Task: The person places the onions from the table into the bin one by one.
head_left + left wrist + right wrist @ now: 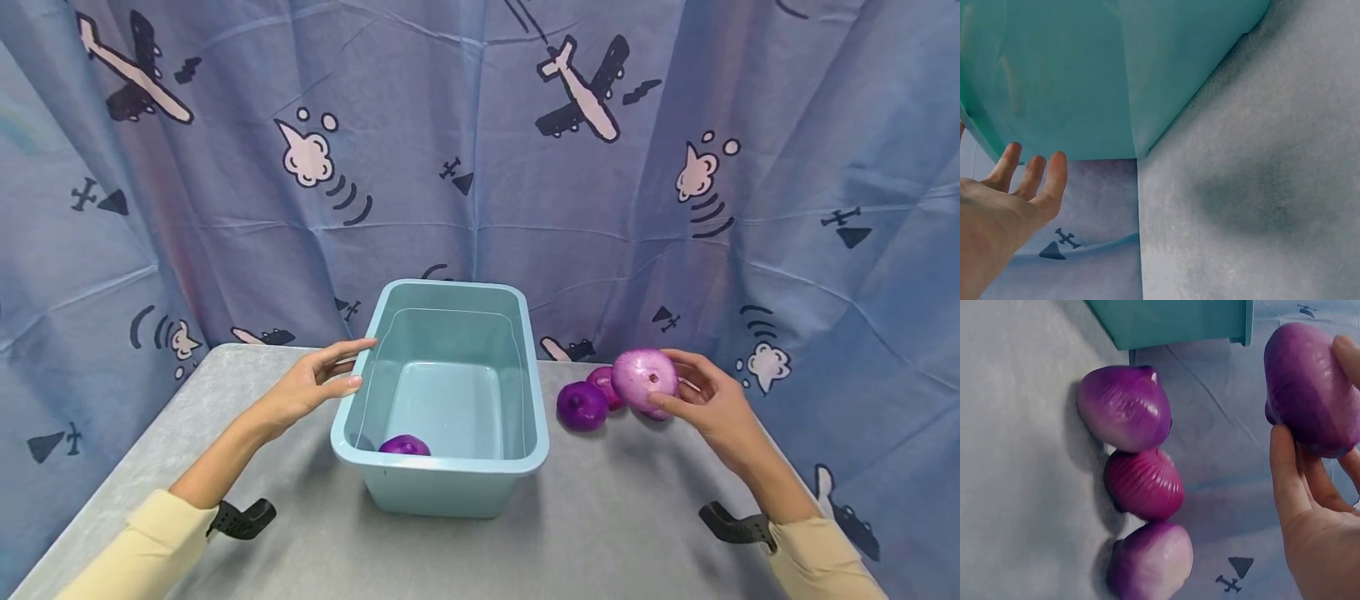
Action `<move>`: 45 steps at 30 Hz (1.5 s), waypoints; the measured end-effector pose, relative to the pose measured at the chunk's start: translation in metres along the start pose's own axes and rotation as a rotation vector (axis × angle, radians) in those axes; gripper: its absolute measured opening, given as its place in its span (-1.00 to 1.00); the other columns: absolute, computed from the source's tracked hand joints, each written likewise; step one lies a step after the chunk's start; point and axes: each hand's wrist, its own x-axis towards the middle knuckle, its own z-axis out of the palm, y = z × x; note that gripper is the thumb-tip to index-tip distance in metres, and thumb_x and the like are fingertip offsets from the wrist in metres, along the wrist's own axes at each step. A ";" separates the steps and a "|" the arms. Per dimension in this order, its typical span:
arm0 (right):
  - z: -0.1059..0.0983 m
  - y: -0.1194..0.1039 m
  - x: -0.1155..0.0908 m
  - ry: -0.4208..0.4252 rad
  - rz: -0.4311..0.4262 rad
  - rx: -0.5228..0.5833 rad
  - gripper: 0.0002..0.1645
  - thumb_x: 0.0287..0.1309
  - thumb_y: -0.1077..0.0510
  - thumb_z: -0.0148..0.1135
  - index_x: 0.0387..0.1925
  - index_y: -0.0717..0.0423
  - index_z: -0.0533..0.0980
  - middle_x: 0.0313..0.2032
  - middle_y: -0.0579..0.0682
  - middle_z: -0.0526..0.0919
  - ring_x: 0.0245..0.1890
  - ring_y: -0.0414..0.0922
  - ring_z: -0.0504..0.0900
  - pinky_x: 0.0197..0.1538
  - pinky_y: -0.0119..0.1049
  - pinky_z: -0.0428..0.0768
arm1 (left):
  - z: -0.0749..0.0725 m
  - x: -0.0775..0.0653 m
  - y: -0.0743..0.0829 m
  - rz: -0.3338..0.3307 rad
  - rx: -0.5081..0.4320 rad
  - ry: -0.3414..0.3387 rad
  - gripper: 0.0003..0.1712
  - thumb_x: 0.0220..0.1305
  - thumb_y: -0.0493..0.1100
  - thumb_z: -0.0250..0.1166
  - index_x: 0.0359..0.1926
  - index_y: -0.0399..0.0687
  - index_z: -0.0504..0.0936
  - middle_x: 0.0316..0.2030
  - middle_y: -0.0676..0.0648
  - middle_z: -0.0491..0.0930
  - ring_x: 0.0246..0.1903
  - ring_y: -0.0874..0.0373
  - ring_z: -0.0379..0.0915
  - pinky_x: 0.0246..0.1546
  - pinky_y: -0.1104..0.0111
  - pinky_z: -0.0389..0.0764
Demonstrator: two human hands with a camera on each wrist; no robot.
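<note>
My right hand (714,402) grips a pale purple onion (636,375) between thumb and fingers, held up off the table. In the right wrist view this held onion (1307,387) is at upper right. Below it, in a row, lie a dark purple onion (1124,406), a magenta onion (1146,484) and a purple-and-white onion (1154,562). My left hand (311,387) is at the left rim of a light blue plastic bin (431,487), fingers extended; whether they touch it is hard to tell. One purple onion (405,445) sits inside the bin at its near left corner.
The bin stands on a grey table (622,517), near its middle. A blue curtain (420,125) printed with planes hangs right behind the table's back edge. Black straps (243,518) are on both wrists.
</note>
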 end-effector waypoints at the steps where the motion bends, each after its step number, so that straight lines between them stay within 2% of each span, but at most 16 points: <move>1: 0.001 -0.001 0.001 -0.009 -0.002 0.016 -0.28 0.24 0.35 0.40 0.38 0.12 0.37 0.19 0.06 0.44 0.10 -0.26 0.55 0.02 -0.46 0.56 | 0.000 0.000 0.000 -0.001 0.002 0.000 -0.34 0.45 -0.11 0.29 0.50 0.10 0.36 0.44 -0.11 0.27 0.40 -0.15 0.17 0.26 -0.08 0.32; 8: 0.011 -0.016 0.011 -0.054 -0.066 0.057 -0.28 0.21 0.41 0.39 0.38 0.14 0.39 0.18 0.05 0.48 0.12 -0.20 0.56 0.05 -0.43 0.55 | 0.001 0.000 0.000 -0.005 -0.002 -0.001 -0.34 0.45 -0.11 0.29 0.50 0.10 0.35 0.45 -0.11 0.26 0.41 -0.14 0.14 0.27 -0.06 0.31; 21: 0.037 -0.039 0.027 -0.125 -0.145 0.208 -0.26 0.11 0.55 0.36 0.33 0.25 0.41 0.17 0.06 0.54 0.12 -0.10 0.59 0.08 -0.32 0.58 | 0.000 -0.003 -0.001 -0.009 0.005 0.008 -0.34 0.44 -0.10 0.30 0.50 0.08 0.36 0.44 -0.13 0.27 0.42 -0.15 0.13 0.26 -0.11 0.30; 29: 0.055 -0.051 0.036 -0.153 -0.168 0.203 -0.25 0.10 0.52 0.39 0.33 0.22 0.43 0.19 0.07 0.55 0.13 -0.05 0.59 0.06 -0.26 0.60 | 0.001 -0.003 -0.002 -0.008 0.001 0.007 -0.34 0.44 -0.10 0.29 0.50 0.07 0.36 0.44 -0.14 0.27 0.39 -0.14 0.19 0.25 -0.08 0.32; 36: 0.069 -0.060 0.045 -0.192 -0.198 0.241 -0.22 0.05 0.54 0.41 0.33 0.24 0.42 0.21 0.13 0.54 0.14 0.02 0.58 0.07 -0.19 0.61 | 0.001 -0.002 -0.002 0.001 -0.006 0.007 -0.34 0.44 -0.11 0.30 0.50 0.09 0.37 0.43 -0.14 0.28 0.37 -0.14 0.21 0.25 -0.06 0.34; 45: 0.087 -0.073 0.053 -0.243 -0.196 0.296 -0.20 0.03 0.51 0.45 0.34 0.22 0.42 0.22 0.18 0.51 0.15 0.08 0.57 0.07 -0.14 0.62 | 0.001 0.000 -0.002 0.012 -0.013 0.008 -0.35 0.44 -0.11 0.29 0.50 0.08 0.36 0.43 -0.13 0.29 0.38 -0.12 0.20 0.26 -0.05 0.33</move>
